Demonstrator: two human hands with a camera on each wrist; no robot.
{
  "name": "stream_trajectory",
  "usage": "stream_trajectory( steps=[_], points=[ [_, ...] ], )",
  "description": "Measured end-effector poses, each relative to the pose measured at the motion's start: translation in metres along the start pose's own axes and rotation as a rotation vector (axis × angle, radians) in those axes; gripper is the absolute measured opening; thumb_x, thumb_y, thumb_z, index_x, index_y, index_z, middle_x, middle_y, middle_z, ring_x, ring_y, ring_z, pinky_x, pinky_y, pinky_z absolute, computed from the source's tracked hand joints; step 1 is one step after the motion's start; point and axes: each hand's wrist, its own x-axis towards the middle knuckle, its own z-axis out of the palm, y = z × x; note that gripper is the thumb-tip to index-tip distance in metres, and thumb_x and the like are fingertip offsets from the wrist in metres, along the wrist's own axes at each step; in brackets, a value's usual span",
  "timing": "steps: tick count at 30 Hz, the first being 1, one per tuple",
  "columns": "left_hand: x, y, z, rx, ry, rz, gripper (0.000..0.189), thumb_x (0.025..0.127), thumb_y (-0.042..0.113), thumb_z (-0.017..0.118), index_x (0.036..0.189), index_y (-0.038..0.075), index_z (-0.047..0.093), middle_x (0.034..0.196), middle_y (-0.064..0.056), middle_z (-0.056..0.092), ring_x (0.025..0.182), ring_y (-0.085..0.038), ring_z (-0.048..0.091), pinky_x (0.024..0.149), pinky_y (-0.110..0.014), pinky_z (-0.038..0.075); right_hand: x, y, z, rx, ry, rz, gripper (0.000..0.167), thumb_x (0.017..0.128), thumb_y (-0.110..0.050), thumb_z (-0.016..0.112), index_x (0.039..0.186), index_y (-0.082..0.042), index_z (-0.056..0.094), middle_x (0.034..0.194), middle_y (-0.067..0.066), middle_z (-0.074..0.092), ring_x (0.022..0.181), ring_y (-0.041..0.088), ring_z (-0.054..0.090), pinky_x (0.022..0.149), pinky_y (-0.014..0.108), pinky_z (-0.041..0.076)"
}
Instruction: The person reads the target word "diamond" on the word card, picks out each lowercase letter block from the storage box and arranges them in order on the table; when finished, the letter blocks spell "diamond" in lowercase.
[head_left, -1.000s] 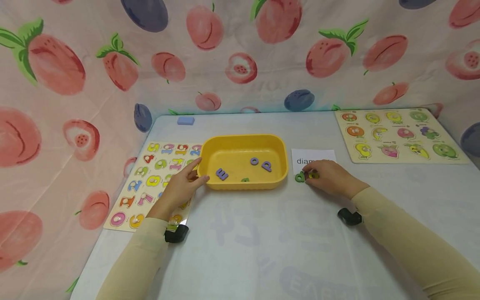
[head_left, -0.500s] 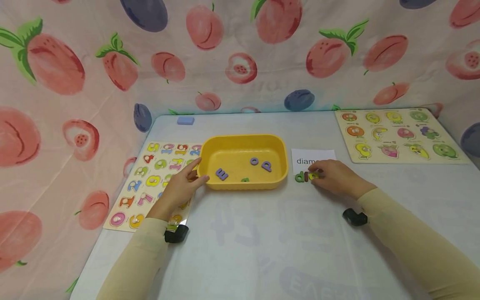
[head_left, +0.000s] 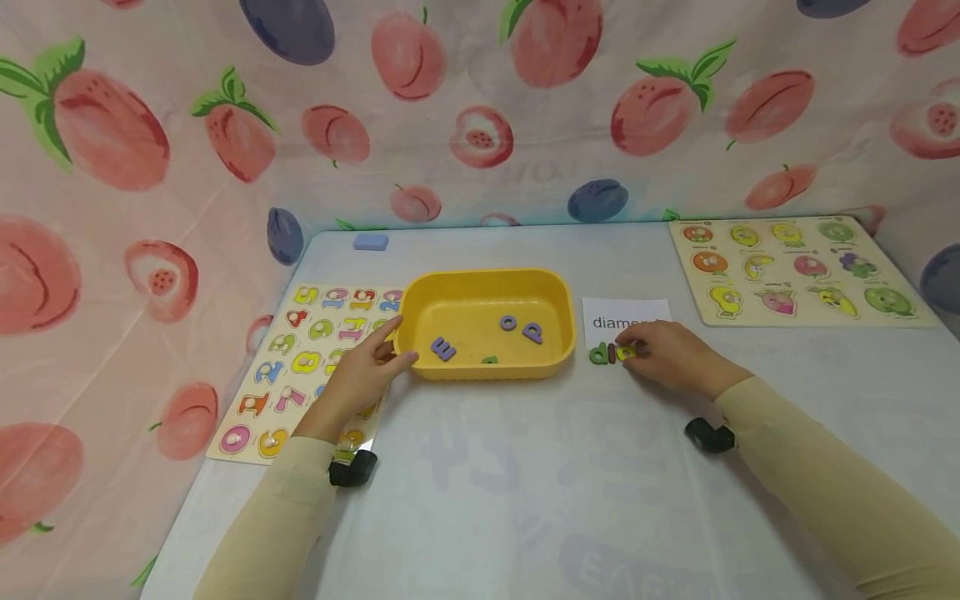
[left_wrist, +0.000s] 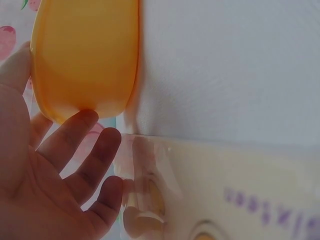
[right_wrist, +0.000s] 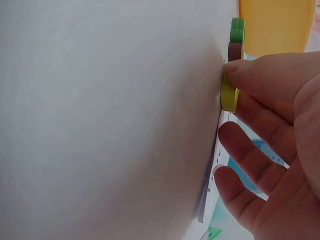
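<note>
My left hand [head_left: 365, 377] holds the left end of a yellow plastic tub [head_left: 487, 372], thumb and fingers around its near corner. Inside the tub lie a purple m [head_left: 443, 348], a purple o [head_left: 508, 322], a purple letter like d or p [head_left: 532, 332] and a partly hidden green letter [head_left: 490, 360]. My right hand [head_left: 671, 354] pinches a yellow letter [right_wrist: 229, 95] between thumb and finger, low at the table. To its left stand a green d [head_left: 598, 354] and a dark red i [head_left: 612, 354]. Behind them lies a white card [head_left: 622, 310] printed "diamond", its end covered by my hand.
A number puzzle board [head_left: 255, 429] lies left of the tub, partly under my left hand. A fruit puzzle board [head_left: 795, 279] lies at the back right. A small blue block [head_left: 371, 242] sits at the back left. Patterned cloth [head_left: 480, 92] rises behind the table.
My right hand has shifted slightly right, from the dark red i to the yellow letter, uncovering the i beside the d. The left hand and the tub have not moved.
</note>
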Motion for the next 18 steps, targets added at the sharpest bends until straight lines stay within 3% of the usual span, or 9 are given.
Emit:
stream_trajectory(
  steps=[10,18],
  points=[
    [0.001,0.0,0.001,-0.008,-0.002,-0.015,0.074,0.096,0.049,0.064,0.159,0.037,0.027,0.146,-0.019,0.051,0.136,-0.035,0.046,0.113,-0.058,0.029,-0.005,-0.006,-0.016,0.036,0.007,0.052,0.043,0.094,-0.022,0.067,0.133,-0.005,0.062,0.129,0.018,0.062,0.119,0.038,0.054,0.1,0.059,0.044],
    [0.001,0.0,0.0,-0.018,-0.01,-0.022,0.075,0.096,0.049,0.064,0.159,0.038,0.026,0.148,-0.019,0.048,0.137,-0.035,0.044,0.114,-0.058,0.028,0.0,-0.034,-0.036,0.016,0.072,-0.036,0.046,0.095,-0.023,0.069,0.136,-0.003,0.059,0.13,0.019,0.061,0.117,0.037,0.055,0.098,0.054,0.048]
  ],
)
